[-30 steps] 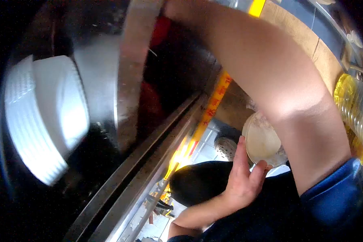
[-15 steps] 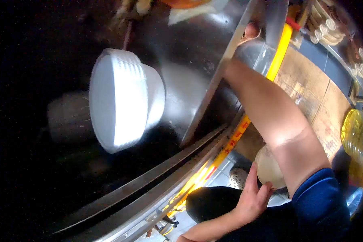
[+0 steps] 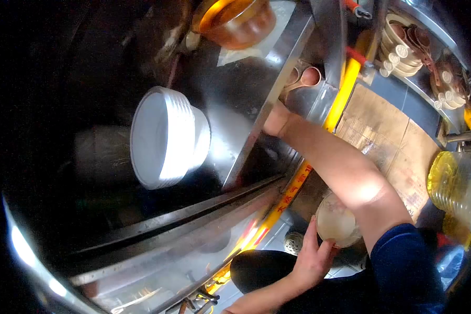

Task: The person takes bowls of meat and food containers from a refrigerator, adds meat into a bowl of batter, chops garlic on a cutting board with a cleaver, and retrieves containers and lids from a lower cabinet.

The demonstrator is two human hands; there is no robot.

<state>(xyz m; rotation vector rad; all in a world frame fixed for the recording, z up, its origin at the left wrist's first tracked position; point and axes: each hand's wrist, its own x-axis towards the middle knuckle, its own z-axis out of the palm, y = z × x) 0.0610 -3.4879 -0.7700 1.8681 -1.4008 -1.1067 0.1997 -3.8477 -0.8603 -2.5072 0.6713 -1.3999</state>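
My left hand (image 3: 314, 260) holds a round, pale bowl (image 3: 334, 224) by its rim, thumb and fingers on the near side. My right forearm partly covers the bowl's right side. My right hand (image 3: 277, 119) reaches to the edge of a dark metal shelf (image 3: 248, 144). Its fingers are hidden behind that edge, so what they touch does not show. Left of it on the metal surface is a stack of white round dishes (image 3: 165, 137). Brown spoons (image 3: 310, 77) lie just beyond my right wrist.
An orange-brown pot (image 3: 240, 29) sits on a pale sheet at the top. A yellow pipe (image 3: 345, 94) runs along the shelf front. Cardboard (image 3: 384, 131) covers the floor. White-handled utensils (image 3: 400, 52) lie on a rack, and yellow-tinted clear plastic containers (image 3: 447, 175) stand at the right.
The view has shifted, showing more of the pot and the brown spoons. My right wrist shows more at the shelf edge than before. My left hand still holds the bowl.
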